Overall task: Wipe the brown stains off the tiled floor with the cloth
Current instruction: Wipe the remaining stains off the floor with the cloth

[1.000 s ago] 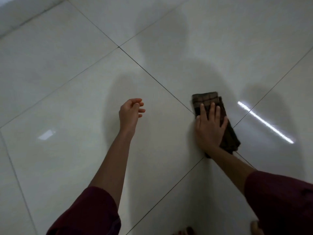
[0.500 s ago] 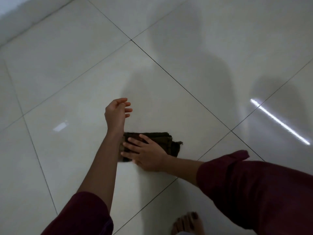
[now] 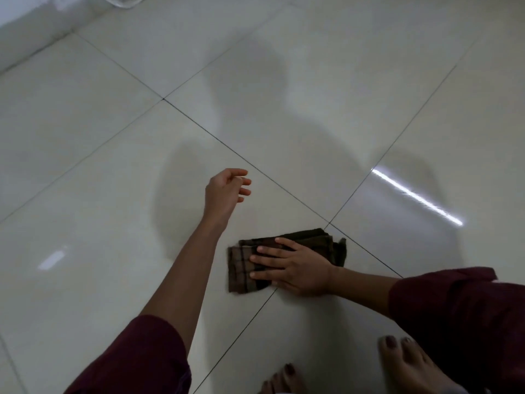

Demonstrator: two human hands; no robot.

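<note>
Right hand (image 3: 295,268) flat with straight fingers on the folded cloth (image 3: 284,258), now swept back right onto the grout crossing of the tiled floor (image 3: 113,194), left hand (image 3: 224,191) hovering loose and empty, no brown stains visible, so probably nearly done.

One head-worn camera looks steeply down and forward at the tiled floor (image 3: 312,81) from standing-bent height. Both forearms reach in from the bottom edge, the wearer's bare toes (image 3: 409,362) show at lower right, and a wall base crosses the top-left corner.
</note>
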